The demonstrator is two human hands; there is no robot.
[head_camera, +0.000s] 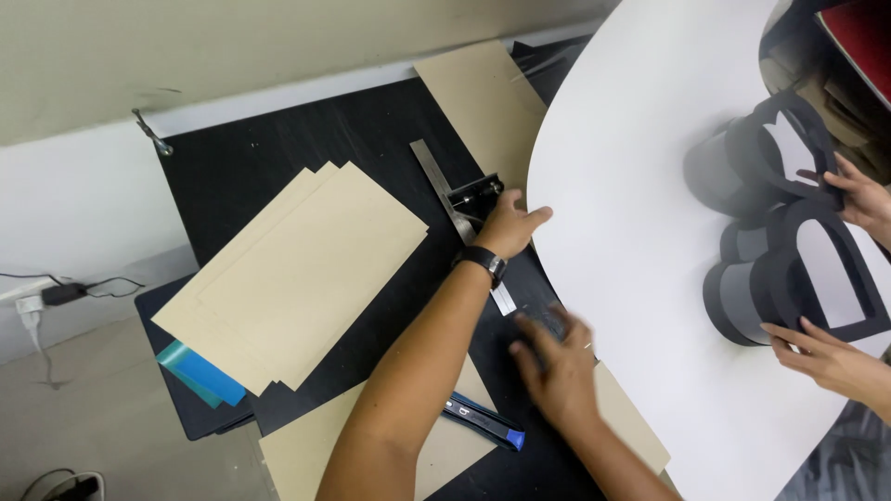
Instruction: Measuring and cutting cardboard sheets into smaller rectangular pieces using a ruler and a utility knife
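Brown boards (pixel 297 269) already stacked on desk (pixel 260 139); left hand (pixel 510 225) open-palmed holds white sheet (pixel 640 232) edge, right hand (pixel 557 357) blurred, probably flat, knife (pixel 483 419) untouched.

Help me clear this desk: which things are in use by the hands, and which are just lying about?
In use: left hand on the white sheet; right hand at its edge; metal ruler.

Lying about: stacked brown boards, blue-handled knife, blue pieces.
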